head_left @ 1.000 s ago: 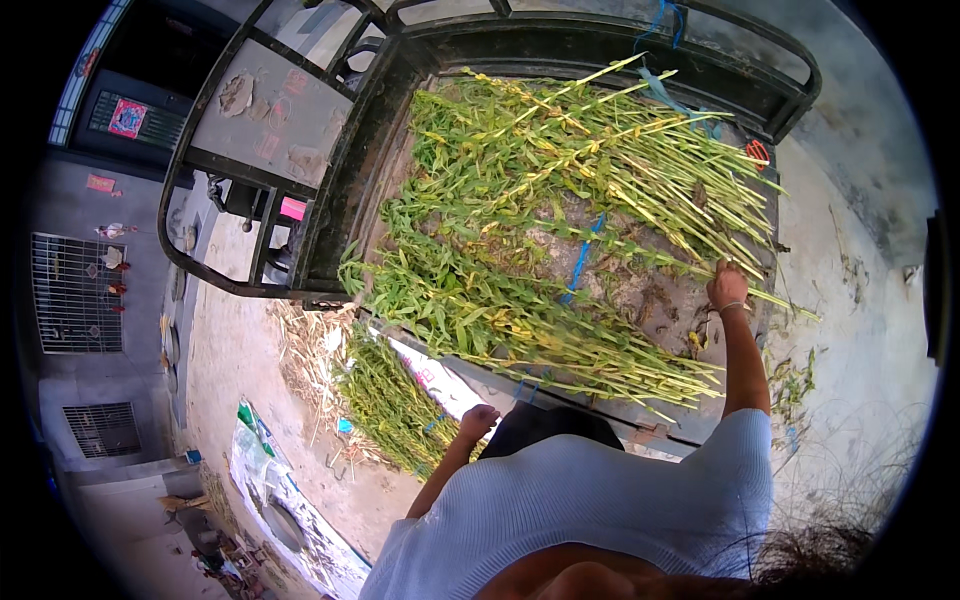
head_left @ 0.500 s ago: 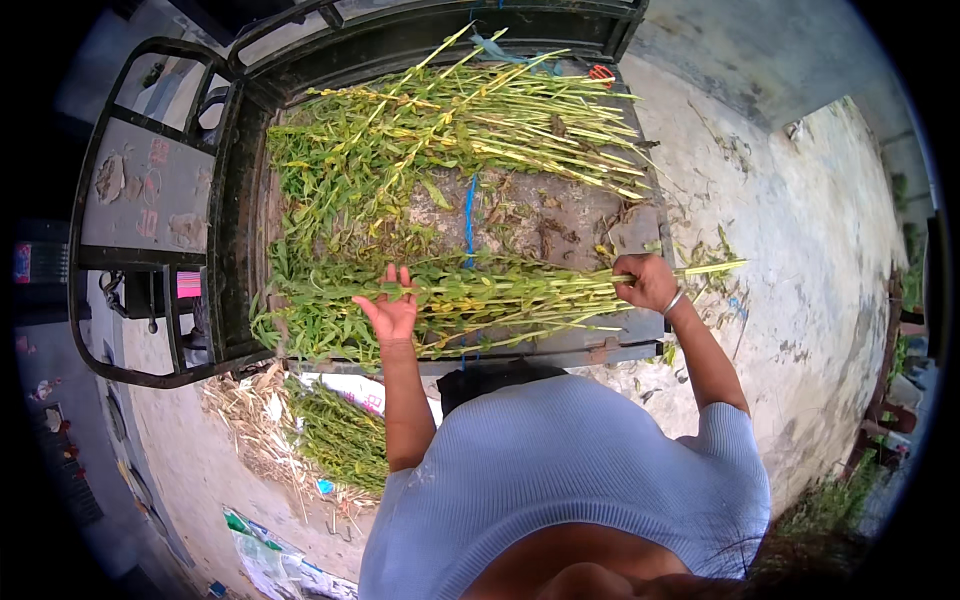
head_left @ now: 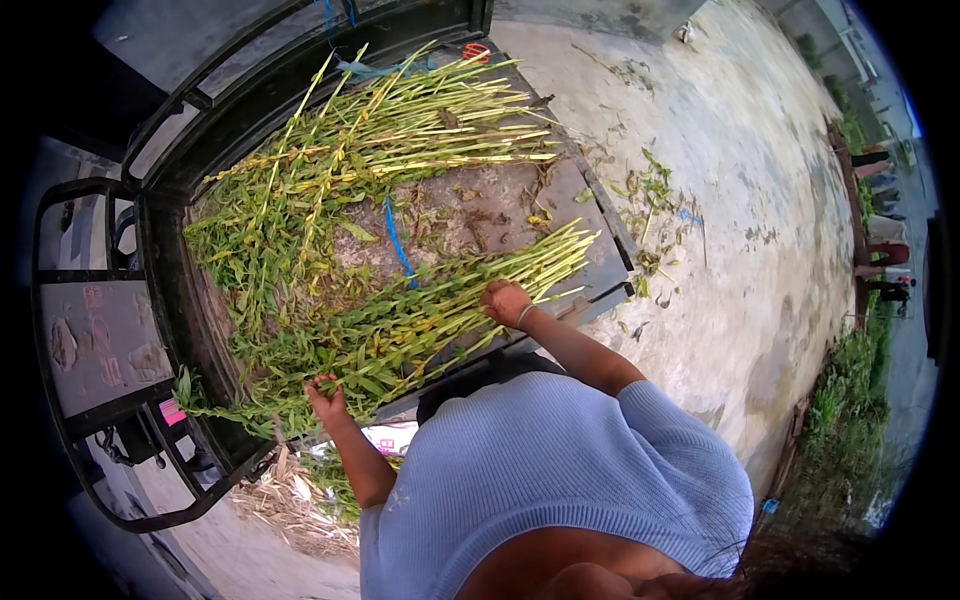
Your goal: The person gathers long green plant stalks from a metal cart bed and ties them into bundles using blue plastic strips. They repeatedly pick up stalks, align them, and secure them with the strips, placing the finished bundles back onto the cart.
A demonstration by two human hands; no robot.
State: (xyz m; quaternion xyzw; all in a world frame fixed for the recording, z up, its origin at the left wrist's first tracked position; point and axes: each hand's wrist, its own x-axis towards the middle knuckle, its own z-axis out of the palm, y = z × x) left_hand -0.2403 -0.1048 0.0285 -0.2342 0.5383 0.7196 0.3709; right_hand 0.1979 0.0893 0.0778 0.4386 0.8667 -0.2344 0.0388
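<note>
A bundle of leafy green plant stalks (head_left: 440,308) lies along the near side of a truck bed (head_left: 455,205), its cut ends to the right. My right hand (head_left: 506,303) is closed on the stalks near their bare ends. At the leafy part, on the bundle's near edge, my left hand (head_left: 325,398) has its fingers curled round some leafy stems; the fingertips are partly hidden by leaves. Across the bed lies a second, larger pile of the same stalks (head_left: 400,130), with cut ends pointing right.
A blue strap (head_left: 397,240) crosses the bed between the two piles. Orange-handled scissors (head_left: 476,52) rest at the far right corner. A black metal rail frame (head_left: 50,300) rises on the left. Dry husks (head_left: 300,510) lie on the ground below, and leaf scraps (head_left: 650,190) on the concrete.
My view has turned, so the bed looks slanted. The left hand, open with palm up before, has closed on leafy stems. My right hand now grips farther in from the cut ends.
</note>
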